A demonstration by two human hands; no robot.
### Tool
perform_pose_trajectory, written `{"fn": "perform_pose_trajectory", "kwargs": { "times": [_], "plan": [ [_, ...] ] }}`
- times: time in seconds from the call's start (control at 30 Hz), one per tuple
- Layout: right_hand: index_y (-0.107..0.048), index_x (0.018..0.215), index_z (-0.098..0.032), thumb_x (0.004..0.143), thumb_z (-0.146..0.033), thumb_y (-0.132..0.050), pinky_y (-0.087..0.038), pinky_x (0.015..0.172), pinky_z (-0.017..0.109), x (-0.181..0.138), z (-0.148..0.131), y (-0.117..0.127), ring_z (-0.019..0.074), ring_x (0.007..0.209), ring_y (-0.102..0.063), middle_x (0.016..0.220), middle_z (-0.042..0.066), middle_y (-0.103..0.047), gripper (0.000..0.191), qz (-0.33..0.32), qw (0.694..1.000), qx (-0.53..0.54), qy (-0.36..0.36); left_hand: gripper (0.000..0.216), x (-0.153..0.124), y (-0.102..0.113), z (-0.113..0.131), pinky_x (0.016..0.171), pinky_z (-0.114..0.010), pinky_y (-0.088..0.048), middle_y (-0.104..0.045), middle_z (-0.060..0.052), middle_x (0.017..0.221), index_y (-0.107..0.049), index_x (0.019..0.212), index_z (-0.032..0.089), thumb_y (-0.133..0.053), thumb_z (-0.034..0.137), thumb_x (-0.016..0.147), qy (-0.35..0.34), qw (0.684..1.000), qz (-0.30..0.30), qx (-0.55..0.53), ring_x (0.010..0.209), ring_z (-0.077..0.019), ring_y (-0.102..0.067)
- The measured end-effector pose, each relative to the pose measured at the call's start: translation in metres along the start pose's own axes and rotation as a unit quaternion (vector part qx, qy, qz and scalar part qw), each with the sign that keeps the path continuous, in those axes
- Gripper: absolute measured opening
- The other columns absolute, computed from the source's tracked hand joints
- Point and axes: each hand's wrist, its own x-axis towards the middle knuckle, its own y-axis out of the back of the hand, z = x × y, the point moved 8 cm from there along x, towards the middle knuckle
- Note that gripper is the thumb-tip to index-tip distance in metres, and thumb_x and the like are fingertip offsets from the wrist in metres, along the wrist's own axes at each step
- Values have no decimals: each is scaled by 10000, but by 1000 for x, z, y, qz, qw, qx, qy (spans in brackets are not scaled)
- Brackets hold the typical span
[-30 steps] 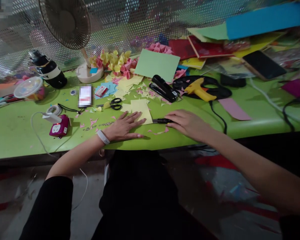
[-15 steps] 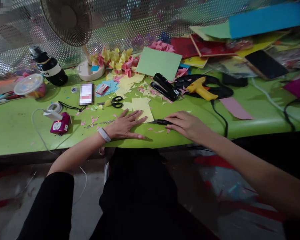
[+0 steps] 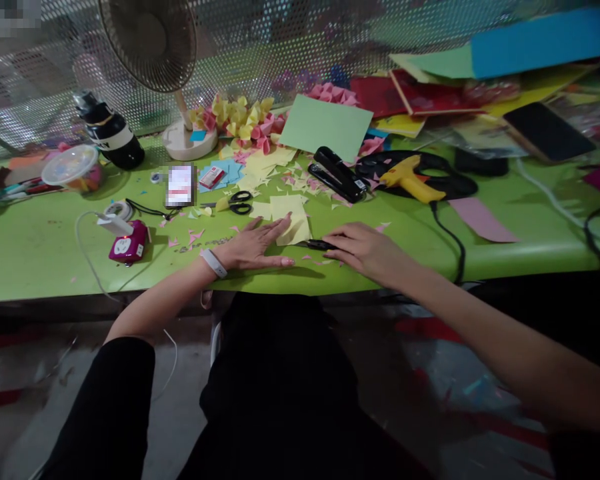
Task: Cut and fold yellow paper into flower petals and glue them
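My left hand rests with its fingers spread at the left side of a pale yellow paper sheet, fingertips over its left part. The sheet looks slightly bent near them. In my right hand is a black utility knife, its thin blade pointing left along the sheet's near edge. The fingers are closed around the handle. Small pink paper scraps lie just below the blade. Black-handled scissors lie beyond my left hand, and a black stapler stands past the sheet.
A yellow glue gun with a black cord lies at right, near a pink paper strip. A fan, bottle and tub stand at the back left. A purple power adapter sits nearer. The green table ends before me.
The view has shifted, moving the tabletop things rightward in the picture. My left fingers have moved away from the sheet's near right corner. The knife remains in my right hand by the near edge.
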Motion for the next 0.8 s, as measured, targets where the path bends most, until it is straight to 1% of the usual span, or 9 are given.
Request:
{"fn": "perform_pose_trajectory", "kwargs": {
  "times": [0.1, 0.23, 0.4, 0.47, 0.53, 0.63, 0.73, 0.8],
  "plan": [
    [-765, 1143, -191, 1010, -377, -471, -550, 851, 504, 1, 0, -1, 329, 994, -655, 1104, 175, -709, 372, -3, 1000, 10, -2, 1033, 0, -1, 1, 1269, -513, 13, -103, -145, 1694, 60, 1628, 210, -375, 796, 896, -8, 1000, 2, -3, 1571, -288, -187],
    [-755, 1160, -182, 1013, -346, -465, -548, 866, 490, 8, -5, -4, 323, 1024, -645, 1126, 177, -702, 364, -6, 1000, 8, 4, 1031, -1, -1, 1, 1266, -515, 23, -92, -147, 1694, 68, 1628, 218, -358, 805, 896, -13, 1000, 13, -1, 1575, -296, -168],
    [-749, 1168, -159, 1009, -352, -499, -550, 828, 456, 9, -22, -5, 298, 955, -656, 1076, 166, -716, 353, -11, 999, 21, 44, 1042, 0, -1, 1, 1270, -522, -4, -110, -152, 1692, 63, 1628, 190, -370, 796, 900, -11, 1000, 9, 9, 1572, -297, -180],
    [-747, 1181, -181, 1010, -364, -496, -545, 818, 443, 4, -21, 0, 292, 948, -665, 1082, 154, -721, 355, -16, 998, 23, 52, 1010, 1, -1, 1, 1273, -518, -13, -128, -151, 1689, 57, 1629, 192, -351, 780, 918, -10, 1000, 10, 9, 1568, -290, -202],
    [-746, 1194, -218, 1020, -390, -464, -546, 823, 436, 0, -8, 9, 289, 966, -671, 1107, 143, -717, 373, -8, 999, 21, 33, 967, 1, 1, 2, 1275, -518, -26, -160, -148, 1684, 49, 1631, 206, -333, 760, 937, -8, 1000, 23, 17, 1555, -286, -244],
    [-748, 1199, -229, 1015, -452, -447, -552, 857, 448, -3, 29, 24, 301, 1002, -672, 1139, 146, -696, 418, 34, 999, 1, -38, 918, -1, 5, 1, 1278, -514, -60, -289, -150, 1651, -2, 1634, 212, -365, 718, 959, 2, 997, 64, 51, 1517, -282, -338],
    [-742, 1218, -208, 1008, -465, -437, -554, 865, 495, 1, 61, 27, 330, 1004, -670, 1111, 159, -695, 451, 43, 992, -52, -106, 830, -4, 7, -2, 1270, -492, -152, -461, -166, 1560, -167, 1617, 169, -415, 646, 984, 13, 991, 97, 85, 1447, -272, -448],
    [-710, 1272, -200, 1003, -449, -452, -542, 910, 526, 11, 65, 23, 343, 1057, -655, 1155, 162, -691, 449, 42, 988, -84, -119, 725, -5, 7, -3, 1235, -468, -262, -533, -163, 1501, -322, 1564, 156, -438, 596, 999, 7, 990, 111, 88, 1391, -262, -508]
  ]
}}
